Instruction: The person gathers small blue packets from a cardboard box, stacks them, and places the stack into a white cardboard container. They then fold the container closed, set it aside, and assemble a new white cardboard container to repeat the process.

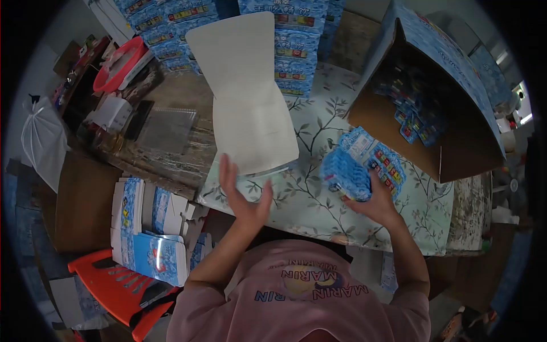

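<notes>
My left hand (246,204) hangs with fingers and thumb spread, just below the lower edge of a white, curved-sided card sheet (253,122). That sheet lies blank side up near the back stacks. On the right, my right hand (377,202) is closed around the near side of a bunch of blue printed packets (348,171). A flat blue packet sheet (383,161) with colourful pictures spreads beside and behind the bunch. Just beyond sits a large open carton (413,137), tipped toward me, with more small blue packets (419,122) inside.
Stacked blue printed boxes (295,51) stand at the back. A floral tablecloth (313,214) covers the table's middle. At left are a pink basin (119,64) and a clear flat sheet (167,130). Folded cartons (151,239) rest by an orange chair (105,290).
</notes>
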`<state>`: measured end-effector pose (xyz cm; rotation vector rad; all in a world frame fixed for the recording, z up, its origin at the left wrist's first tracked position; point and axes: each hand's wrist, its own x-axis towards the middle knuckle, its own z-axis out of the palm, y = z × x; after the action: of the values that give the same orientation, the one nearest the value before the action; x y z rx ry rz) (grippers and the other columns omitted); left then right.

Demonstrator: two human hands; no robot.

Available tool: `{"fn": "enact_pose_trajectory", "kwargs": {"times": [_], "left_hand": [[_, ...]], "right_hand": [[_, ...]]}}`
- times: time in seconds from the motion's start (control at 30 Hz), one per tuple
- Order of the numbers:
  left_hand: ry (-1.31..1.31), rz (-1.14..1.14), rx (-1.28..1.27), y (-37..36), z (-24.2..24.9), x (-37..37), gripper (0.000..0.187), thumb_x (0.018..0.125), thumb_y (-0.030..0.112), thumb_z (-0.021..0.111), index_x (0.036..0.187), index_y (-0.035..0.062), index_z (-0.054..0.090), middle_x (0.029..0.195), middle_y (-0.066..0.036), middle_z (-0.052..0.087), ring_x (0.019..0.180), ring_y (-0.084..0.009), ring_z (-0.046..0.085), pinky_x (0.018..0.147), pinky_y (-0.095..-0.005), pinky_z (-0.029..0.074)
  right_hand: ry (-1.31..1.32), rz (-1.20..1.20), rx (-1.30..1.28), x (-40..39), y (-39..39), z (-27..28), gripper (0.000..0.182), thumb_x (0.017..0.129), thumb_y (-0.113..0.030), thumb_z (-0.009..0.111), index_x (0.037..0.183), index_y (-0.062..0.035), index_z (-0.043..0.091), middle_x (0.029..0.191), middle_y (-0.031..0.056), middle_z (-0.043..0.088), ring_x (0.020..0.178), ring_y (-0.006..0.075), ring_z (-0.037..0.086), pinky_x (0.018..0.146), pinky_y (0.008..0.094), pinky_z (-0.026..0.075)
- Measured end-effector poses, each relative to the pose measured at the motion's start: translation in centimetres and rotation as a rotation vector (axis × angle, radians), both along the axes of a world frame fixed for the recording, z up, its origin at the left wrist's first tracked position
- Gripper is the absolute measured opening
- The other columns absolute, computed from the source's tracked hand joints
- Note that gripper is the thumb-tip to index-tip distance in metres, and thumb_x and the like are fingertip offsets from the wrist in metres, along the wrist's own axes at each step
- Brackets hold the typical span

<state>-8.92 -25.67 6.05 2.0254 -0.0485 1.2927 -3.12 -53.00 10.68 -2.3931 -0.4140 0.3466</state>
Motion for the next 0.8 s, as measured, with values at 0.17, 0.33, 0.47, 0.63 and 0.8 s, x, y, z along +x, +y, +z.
{"fn": "enact_pose_trajectory", "kwargs": {"times": [0.17,0.33,0.47,0.63,0.8], "left_hand": [[0.398,-0.118,-0.669,4.4,-3.2,1.3,0.053,0.089,0.007,0.049,0.138,-0.0041,0.032,0.135,-0.018,0.044,0.123,-0.0231,0.044,0.102,-0.031,0.032],[0.381,-0.313,-0.898,5.9,-3.5,2.8,0.048,0.097,0.013,0.038,0.14,-0.0046,0.029,0.135,-0.016,0.044,0.121,-0.0189,0.044,0.102,-0.0285,0.031],[0.357,-0.293,-1.035,5.1,-3.8,3.3,0.049,0.1,0.023,0.038,0.139,-0.0047,0.03,0.134,-0.016,0.044,0.12,-0.0185,0.044,0.101,-0.0277,0.032],[0.348,-0.358,-0.985,4.9,-3.7,2.7,0.05,0.1,0.027,0.039,0.138,-0.0055,0.031,0.134,-0.015,0.044,0.12,-0.0176,0.043,0.101,-0.027,0.032],[0.352,-0.317,-1.002,4.5,-3.5,3.3,0.051,0.1,0.027,0.041,0.138,-0.0057,0.032,0.133,-0.016,0.045,0.119,-0.0183,0.043,0.101,-0.0274,0.032]], "right_hand": [[-0.073,0.047,0.554,4.0,9.0,3.7,0.079,0.064,-0.02,0.082,0.126,-0.0012,0.037,0.112,0.0152,0.058,0.103,0.0233,0.059,0.087,0.0348,0.047],[-0.227,0.258,0.285,8.1,17.8,3.3,0.074,0.065,-0.026,0.081,0.122,-0.0016,0.04,0.108,0.0165,0.059,0.099,0.0271,0.06,0.086,0.0354,0.047],[-0.158,0.558,-0.327,9.3,19.9,-0.3,0.079,0.066,-0.04,0.078,0.123,-0.0009,0.039,0.111,0.0207,0.057,0.1,0.0357,0.059,0.086,0.0391,0.047],[-0.023,0.783,-0.491,11.3,20.1,-0.7,0.092,0.07,-0.054,0.072,0.133,0.0007,0.034,0.121,0.0256,0.052,0.107,0.0374,0.056,0.09,0.038,0.046],[0.24,0.636,-0.195,13.9,24.6,-3.6,0.083,0.083,-0.064,0.05,0.132,0.0021,0.042,0.128,0.0257,0.049,0.116,0.0364,0.051,0.096,0.0371,0.042]]}}
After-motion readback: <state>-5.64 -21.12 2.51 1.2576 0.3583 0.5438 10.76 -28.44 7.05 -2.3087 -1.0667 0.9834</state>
